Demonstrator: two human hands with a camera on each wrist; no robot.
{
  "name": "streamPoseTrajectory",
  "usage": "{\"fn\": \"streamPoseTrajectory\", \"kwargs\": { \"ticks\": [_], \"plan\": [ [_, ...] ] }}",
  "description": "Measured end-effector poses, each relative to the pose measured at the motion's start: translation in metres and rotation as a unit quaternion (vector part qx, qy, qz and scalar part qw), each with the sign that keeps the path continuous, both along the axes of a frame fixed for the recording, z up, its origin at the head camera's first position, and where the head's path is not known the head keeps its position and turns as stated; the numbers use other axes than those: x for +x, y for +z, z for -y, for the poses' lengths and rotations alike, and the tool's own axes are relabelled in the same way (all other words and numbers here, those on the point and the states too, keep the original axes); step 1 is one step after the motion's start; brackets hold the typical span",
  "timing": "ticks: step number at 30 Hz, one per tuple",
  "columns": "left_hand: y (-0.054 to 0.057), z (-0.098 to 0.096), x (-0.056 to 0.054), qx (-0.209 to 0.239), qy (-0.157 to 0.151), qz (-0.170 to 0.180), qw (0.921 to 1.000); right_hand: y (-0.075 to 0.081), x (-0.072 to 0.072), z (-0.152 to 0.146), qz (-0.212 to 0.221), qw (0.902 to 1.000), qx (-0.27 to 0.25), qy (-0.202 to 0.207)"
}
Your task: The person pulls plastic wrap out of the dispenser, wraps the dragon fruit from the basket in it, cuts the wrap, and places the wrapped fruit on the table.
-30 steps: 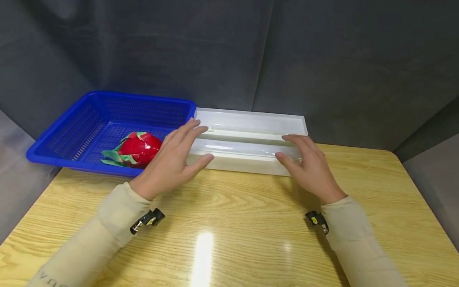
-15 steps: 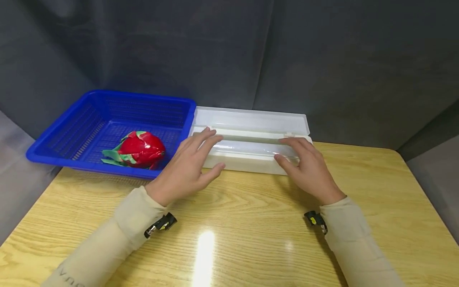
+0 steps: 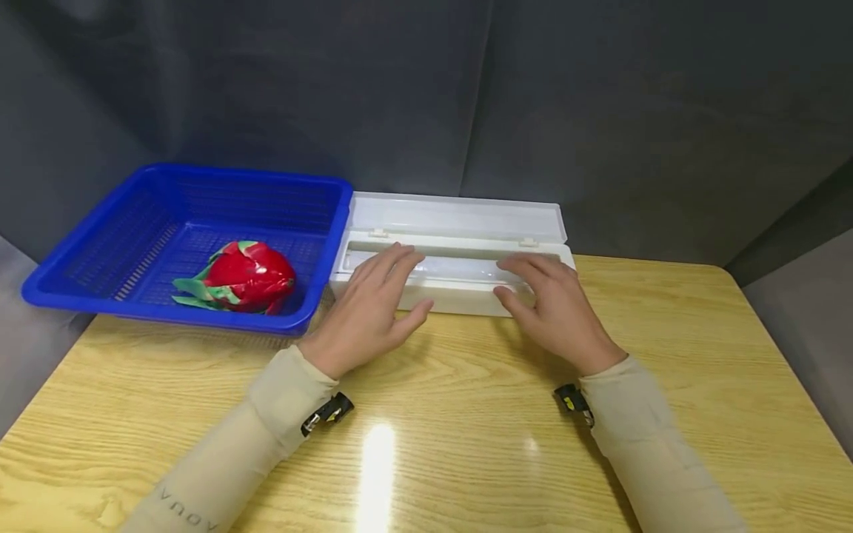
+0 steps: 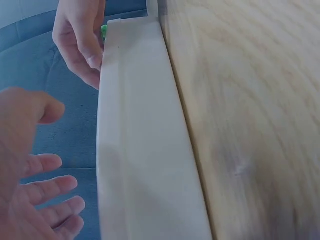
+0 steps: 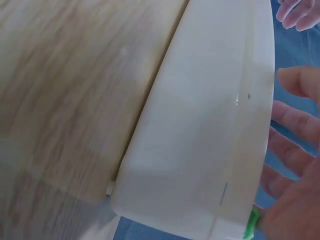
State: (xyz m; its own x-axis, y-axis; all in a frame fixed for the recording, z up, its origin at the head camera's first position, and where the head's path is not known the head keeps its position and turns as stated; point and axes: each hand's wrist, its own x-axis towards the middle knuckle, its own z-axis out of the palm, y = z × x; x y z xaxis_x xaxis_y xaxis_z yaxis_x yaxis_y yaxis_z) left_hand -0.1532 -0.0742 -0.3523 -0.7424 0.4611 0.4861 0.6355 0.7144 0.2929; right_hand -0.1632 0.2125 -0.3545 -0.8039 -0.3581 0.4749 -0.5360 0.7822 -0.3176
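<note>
A long white cling film dispenser (image 3: pixel 453 300) lies on the table with its lid (image 3: pixel 460 215) swung back. A clear, shiny roll of film (image 3: pixel 460 268) lies in its trough. Over the left part of the box is my left hand (image 3: pixel 366 307), fingers spread and thumb apart, holding nothing. My right hand (image 3: pixel 553 311) hovers at the right part, fingers gently bent, thumb near the front edge, and grips nothing. The left wrist view shows the dispenser's front wall (image 4: pixel 145 125) between the hands' fingers and the tabletop. A small green piece (image 5: pixel 251 223) shows at the box end by my right hand.
To the left stands a blue plastic basket (image 3: pixel 306 320), close against the dispenser's left end. Inside it lies a red dragon fruit (image 3: pixel 249 277) with green leafy tips. Behind the wooden table (image 3: pixel 460 414) hangs a dark grey cloth (image 3: pixel 413 96).
My left hand has moved right, away from the basket and along the dispenser. The right hand has shifted only slightly to the left. The head view has turned a little.
</note>
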Motion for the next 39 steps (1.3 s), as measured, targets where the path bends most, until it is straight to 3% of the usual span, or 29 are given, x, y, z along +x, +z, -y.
{"fn": "streamPoseTrajectory", "kwargs": {
  "ticks": [9, 18, 27, 39],
  "plan": [
    [-0.009, 0.0, -0.007, -0.018, 0.046, 0.013, 0.9987, -0.001, 0.0, 0.002, -0.006, 0.9996, 0.026, -0.007],
    [-0.014, 0.006, -0.015, -0.047, 0.053, 0.006, 0.9974, -0.002, 0.002, 0.003, -0.026, 0.999, 0.037, -0.004],
    [-0.015, 0.011, -0.016, -0.041, 0.069, 0.019, 0.9966, -0.003, 0.001, 0.006, -0.025, 0.999, 0.038, 0.0],
    [-0.017, 0.012, -0.022, -0.001, 0.074, -0.028, 0.9969, 0.001, -0.003, 0.006, -0.032, 0.9989, 0.033, -0.002]
  ]
}}
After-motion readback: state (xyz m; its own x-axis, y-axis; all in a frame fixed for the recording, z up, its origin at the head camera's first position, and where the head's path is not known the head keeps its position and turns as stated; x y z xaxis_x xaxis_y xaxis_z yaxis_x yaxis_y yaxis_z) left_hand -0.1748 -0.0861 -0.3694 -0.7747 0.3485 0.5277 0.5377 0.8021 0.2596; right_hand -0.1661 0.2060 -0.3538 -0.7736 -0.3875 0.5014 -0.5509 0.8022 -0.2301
